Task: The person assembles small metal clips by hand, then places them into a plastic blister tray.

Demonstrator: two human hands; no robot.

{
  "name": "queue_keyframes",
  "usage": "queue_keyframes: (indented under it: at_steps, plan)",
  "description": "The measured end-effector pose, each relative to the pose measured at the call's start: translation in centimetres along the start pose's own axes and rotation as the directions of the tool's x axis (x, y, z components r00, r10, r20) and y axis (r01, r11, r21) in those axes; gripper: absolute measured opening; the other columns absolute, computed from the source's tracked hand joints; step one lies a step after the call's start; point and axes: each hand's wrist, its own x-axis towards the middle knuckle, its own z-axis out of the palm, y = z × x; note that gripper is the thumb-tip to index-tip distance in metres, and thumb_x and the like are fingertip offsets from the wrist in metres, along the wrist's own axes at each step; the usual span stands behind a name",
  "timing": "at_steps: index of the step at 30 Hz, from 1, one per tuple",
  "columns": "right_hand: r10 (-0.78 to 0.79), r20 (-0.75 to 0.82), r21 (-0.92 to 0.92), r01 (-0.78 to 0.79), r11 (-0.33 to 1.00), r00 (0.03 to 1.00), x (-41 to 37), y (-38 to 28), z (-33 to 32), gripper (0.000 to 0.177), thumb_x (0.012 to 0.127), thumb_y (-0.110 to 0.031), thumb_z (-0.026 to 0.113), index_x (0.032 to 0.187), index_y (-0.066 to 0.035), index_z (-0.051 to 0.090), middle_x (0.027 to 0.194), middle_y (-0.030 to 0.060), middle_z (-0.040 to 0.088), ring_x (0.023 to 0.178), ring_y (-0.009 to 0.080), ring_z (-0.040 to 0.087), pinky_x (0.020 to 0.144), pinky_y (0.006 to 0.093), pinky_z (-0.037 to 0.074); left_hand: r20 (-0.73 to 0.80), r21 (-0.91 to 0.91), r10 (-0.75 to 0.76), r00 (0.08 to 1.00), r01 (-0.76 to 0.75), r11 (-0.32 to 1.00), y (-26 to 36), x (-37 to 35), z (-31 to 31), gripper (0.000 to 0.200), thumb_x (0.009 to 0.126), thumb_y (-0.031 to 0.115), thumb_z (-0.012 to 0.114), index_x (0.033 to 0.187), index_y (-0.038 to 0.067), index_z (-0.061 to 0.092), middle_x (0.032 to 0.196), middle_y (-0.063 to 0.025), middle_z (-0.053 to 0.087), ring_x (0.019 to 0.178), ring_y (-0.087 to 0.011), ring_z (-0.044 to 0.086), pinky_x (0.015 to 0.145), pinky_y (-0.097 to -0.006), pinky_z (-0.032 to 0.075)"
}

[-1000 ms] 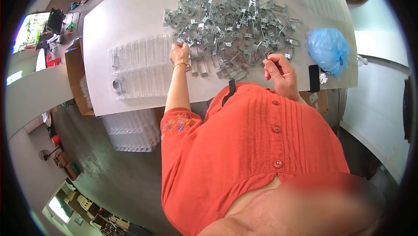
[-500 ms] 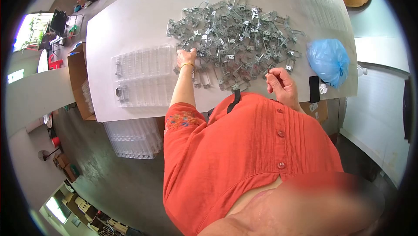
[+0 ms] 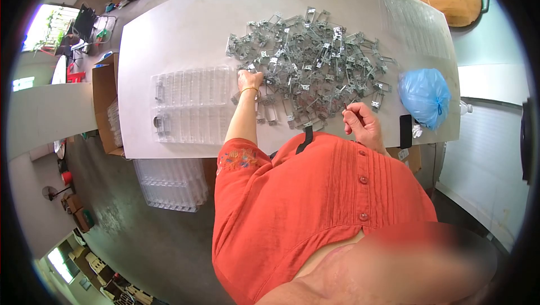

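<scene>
At the near edge of the white table (image 3: 180, 29), the right hand (image 3: 363, 125) is raised just clear of the surface. Its thumb and fingers are closed on a thin dark pin (image 3: 345, 106), which stands upright beside the near right fringe of the pile of metal clips (image 3: 315, 63).

The left hand (image 3: 249, 81) is stretched forward, and its fingers rest on clips at the pile's left margin. Whether it grips one cannot be told.

Just beside that hand, to its left, lie the clear plastic trays (image 3: 191, 105), two rows touching each other. The nearer row stops a little short of the table's front edge.

The pile covers the middle of the table. Bare surface is open behind it, at the far left corner, and in a narrow strip along the front edge between the two arms.

On the right, a blue bag (image 3: 424, 94) sits near the table's right edge, well apart from the trays. A flat black object (image 3: 405, 123) lies at the front right corner, close to the right hand.

A cardboard box (image 3: 104, 97) stands against the table's left side. A stack of clear trays (image 3: 171, 184) rests below the front edge.
</scene>
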Motion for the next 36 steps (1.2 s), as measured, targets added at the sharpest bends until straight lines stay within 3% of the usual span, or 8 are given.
queue_keyframes:
  at_steps: [4,9,13,18,20,26,31,36]
  plan:
    - [0.018,0.007,-0.001,-0.018,1.0,1.0,0.0,0.0,0.4,0.011,0.102,-0.018,0.063,0.102,-0.007,0.062,0.082,-0.0029,0.057,0.067,0.005,0.053,0.061,0.0217,0.045,0.005,-0.041,0.053,0.999,-0.052,0.998,-1.2,-0.7,-0.4,0.071,0.067,0.03,0.074,0.117,-0.015,0.051,0.118,-0.0349,0.065,0.114,-0.0418,0.065,0.099,-0.0411,0.051]
    - [0.021,0.052,0.012,-0.021,1.0,0.998,0.0,-0.3,1.0,0.011,0.102,-0.017,0.063,0.102,-0.007,0.061,0.082,-0.003,0.057,0.068,0.0046,0.053,0.062,0.0215,0.045,-0.038,-0.143,0.2,0.979,-0.204,0.968,-2.4,-2.4,-0.5,0.062,0.065,0.032,0.076,0.107,-0.008,0.053,0.093,-0.0235,0.068,0.093,-0.0385,0.067,0.088,-0.0408,0.052]
    - [-0.001,0.059,0.025,-0.001,1.0,0.998,0.0,-0.2,1.4,0.01,0.102,-0.015,0.063,0.103,-0.006,0.061,0.083,-0.0027,0.057,0.07,0.0049,0.054,0.064,0.022,0.045,-0.037,-0.311,0.326,0.945,-0.321,0.895,-1.8,-6.2,-1.1,0.063,0.07,0.032,0.076,0.116,-0.003,0.053,0.092,-0.0198,0.068,0.089,-0.0352,0.067,0.084,-0.0425,0.053]
    - [-0.189,0.002,-0.104,0.188,0.977,0.982,1.2,1.2,1.2,0.008,0.101,-0.012,0.063,0.106,-0.005,0.062,0.1,0.0007,0.059,0.079,0.006,0.056,0.066,0.0234,0.048,0.005,-0.355,0.72,0.694,-0.672,0.65,0.8,-16.1,-4.6,0.057,0.076,0.023,0.076,0.122,0.0,0.053,0.084,-0.0127,0.062,0.078,-0.0284,0.065,0.072,-0.0396,0.053]
    - [-0.203,-0.002,-0.083,0.202,0.976,0.979,1.7,0.7,1.2,0.009,0.1,-0.01,0.064,0.108,-0.005,0.063,0.113,0.0034,0.059,0.087,0.0064,0.055,0.077,0.023,0.048,0.056,-0.384,0.828,0.557,-0.754,0.533,1.6,-19.5,-5.9,0.059,0.074,0.022,0.078,0.125,0.004,0.052,0.086,-0.0121,0.063,0.08,-0.03,0.065,0.073,-0.041,0.053]
    - [-0.291,0.07,0.007,0.291,0.957,0.954,2.3,1.3,2.0,0.009,0.1,-0.007,0.063,0.109,-0.004,0.063,0.12,0.0037,0.06,0.091,0.0055,0.053,0.085,0.0223,0.044,0.134,-0.295,0.899,0.416,-0.85,0.437,2.7,-24.5,-8.4,0.053,0.077,0.018,0.077,0.123,0.007,0.053,0.093,-0.0113,0.064,0.09,-0.0307,0.066,0.08,-0.0406,0.054]
    - [-0.299,0.127,-0.124,0.314,0.941,0.946,2.2,1.6,2.8,0.009,0.099,-0.009,0.065,0.107,-0.004,0.063,0.107,0.0014,0.061,0.08,0.0041,0.055,0.071,0.0222,0.048,-0.009,-0.224,0.955,0.296,-0.931,0.286,1.6,-24.9,-8.3,0.058,0.078,0.015,0.074,0.13,0.007,0.051,0.105,-0.0142,0.064,0.1,-0.0334,0.066,0.083,-0.0431,0.055]
    - [-0.181,0.134,-0.125,0.198,0.972,0.974,1.6,0.7,3.6,0.009,0.1,-0.01,0.064,0.105,-0.003,0.063,0.089,-0.0019,0.061,0.075,0.0044,0.056,0.069,0.0229,0.05,0.129,-0.159,0.915,0.381,-0.903,0.399,0.8,-25.1,-7.8,0.057,0.082,0.018,0.071,0.132,0.007,0.047,0.113,-0.0165,0.062,0.101,-0.0355,0.065,0.082,-0.0441,0.055]
